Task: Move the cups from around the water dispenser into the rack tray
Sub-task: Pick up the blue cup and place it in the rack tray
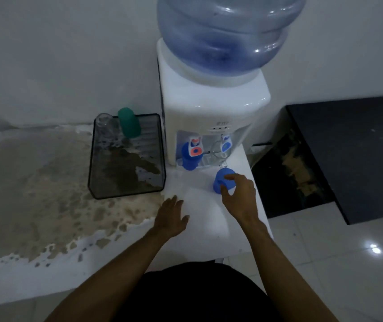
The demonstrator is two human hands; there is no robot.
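Left hand (170, 217) lay flat, fingers spread, on the white worktop (199, 231) in front of the water dispenser (211, 108), grip holding nothing. Right hand (239, 194) had thumb and fingers closed on a blue cup (220, 181) just before the dispenser's taps. Second blue cup (189, 159) stood under the left tap. Left of the dispenser, the rack tray (127, 191) held a green cup (128, 123) and a clear glass (104, 124) at its far end.

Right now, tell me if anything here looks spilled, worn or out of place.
The counter left of the rack tray is blotchy brown where its white surface looks worn or stained. Inside the tray, a wet-looking patch sits near the front right. A blue cup stands under the dispenser's red tap.
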